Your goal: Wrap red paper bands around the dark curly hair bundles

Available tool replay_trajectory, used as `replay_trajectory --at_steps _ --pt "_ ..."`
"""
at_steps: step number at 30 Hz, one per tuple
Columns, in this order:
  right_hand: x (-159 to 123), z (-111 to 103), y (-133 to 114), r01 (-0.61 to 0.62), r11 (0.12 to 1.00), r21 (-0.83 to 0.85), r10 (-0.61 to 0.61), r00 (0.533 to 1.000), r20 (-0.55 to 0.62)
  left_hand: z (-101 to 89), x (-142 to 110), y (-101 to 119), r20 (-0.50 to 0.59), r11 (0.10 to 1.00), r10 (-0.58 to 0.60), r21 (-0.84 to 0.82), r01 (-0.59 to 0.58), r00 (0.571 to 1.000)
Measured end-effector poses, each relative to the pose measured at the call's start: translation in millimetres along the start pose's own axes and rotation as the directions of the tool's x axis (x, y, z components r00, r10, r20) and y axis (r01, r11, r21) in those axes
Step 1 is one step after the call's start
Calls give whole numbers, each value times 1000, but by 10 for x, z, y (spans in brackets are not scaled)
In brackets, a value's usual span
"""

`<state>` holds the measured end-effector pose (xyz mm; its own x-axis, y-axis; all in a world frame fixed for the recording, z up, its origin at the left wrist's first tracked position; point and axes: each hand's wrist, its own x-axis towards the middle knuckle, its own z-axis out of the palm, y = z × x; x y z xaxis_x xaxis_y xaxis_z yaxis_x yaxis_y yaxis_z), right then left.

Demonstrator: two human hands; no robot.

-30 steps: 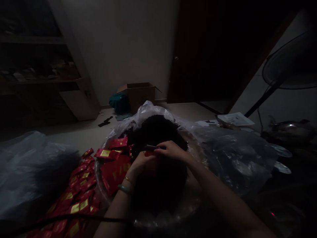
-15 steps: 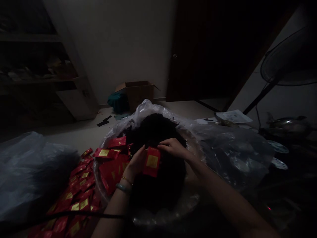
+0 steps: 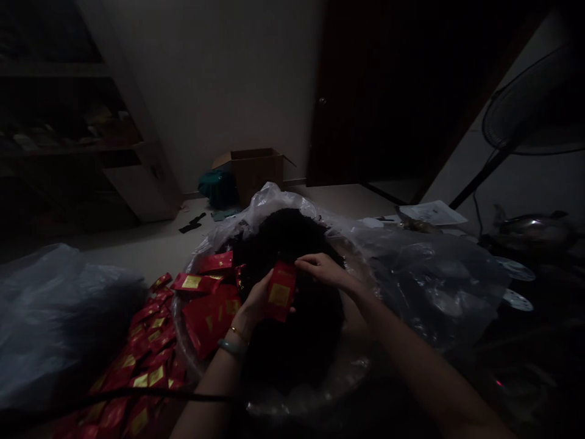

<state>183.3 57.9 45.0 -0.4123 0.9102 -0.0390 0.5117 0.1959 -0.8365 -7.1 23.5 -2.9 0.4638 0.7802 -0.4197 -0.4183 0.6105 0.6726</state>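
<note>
A small red packet (image 3: 281, 291) with a gold label is upright in my left hand (image 3: 256, 300), whose fingers wrap round it from the left and behind. At the packet's upper right corner is my right hand (image 3: 322, 269), its fingertips closed in a pinch. Whether they grip the packet's edge or some bit of dark material is too dim to see. Below both hands lies a heap of dark loose material (image 3: 301, 353) in a wide round container lined with clear plastic (image 3: 274, 198). Red packets (image 3: 208, 317) lie at the heap's left side, inside the rim.
Many more red packets (image 3: 150, 341) are piled left of the container, beside a large translucent bag (image 3: 64, 317). A clear plastic sheet (image 3: 439, 280) spreads to the right. Behind stand an open cardboard box (image 3: 258, 171) and a fan (image 3: 534, 110). A dark cable (image 3: 155, 393) crosses the lower left.
The packet has tilted slightly and its top has risen a little in my left hand. My right fingertips have shifted slightly right, from over the packet's top to its corner.
</note>
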Motion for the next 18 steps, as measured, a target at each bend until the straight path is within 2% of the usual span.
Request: replay_trajectory --at_steps 6,18 --pt "-25 27 -44 130 980 -152 -140 988 -60 -8 -2 -7 22 1000 -9 -10 10 1000" --pt "-53 59 -12 164 956 -245 -192 977 -93 -7 3 -13 29 1000 -27 -6 27 999"
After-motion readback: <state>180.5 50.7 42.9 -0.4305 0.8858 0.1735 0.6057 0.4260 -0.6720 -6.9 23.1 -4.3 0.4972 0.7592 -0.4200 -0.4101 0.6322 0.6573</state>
